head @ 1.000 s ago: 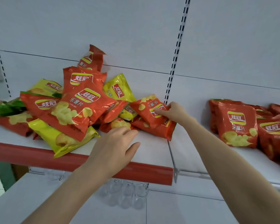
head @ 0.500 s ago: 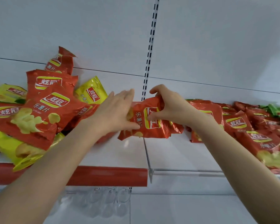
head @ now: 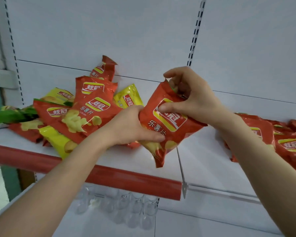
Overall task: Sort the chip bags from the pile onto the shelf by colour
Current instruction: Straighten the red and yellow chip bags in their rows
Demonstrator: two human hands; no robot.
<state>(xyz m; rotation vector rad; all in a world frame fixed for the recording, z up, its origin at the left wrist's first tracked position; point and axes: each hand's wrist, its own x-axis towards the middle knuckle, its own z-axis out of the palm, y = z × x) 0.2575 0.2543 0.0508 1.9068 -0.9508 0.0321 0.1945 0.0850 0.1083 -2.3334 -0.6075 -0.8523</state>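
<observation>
Both hands hold one bag. The left hand (head: pixel 133 125) is curled around its lower left edge with the thumb on the front. The right hand (head: pixel 190 98) pinches the upper part, with the thumb pressed on the logo and the other fingers bent behind the top seam.

This red chip bag (head: pixel 171 127) is lifted and tilted above the shelf (head: pixel 203 159), between the mixed pile (head: pixel 85 113) on the left and the row of red bags (head: pixel 289 142) on the right. A small green strip shows at its top, and I cannot tell if it belongs to this bag.

I think a tight grip of two hands could crush the chips. The pile looks loose, and one yellow bag (head: pixel 58 139) already hangs over the front edge close to the left forearm. A touch there may push it down toward the glass cups (head: pixel 123 206) below
</observation>
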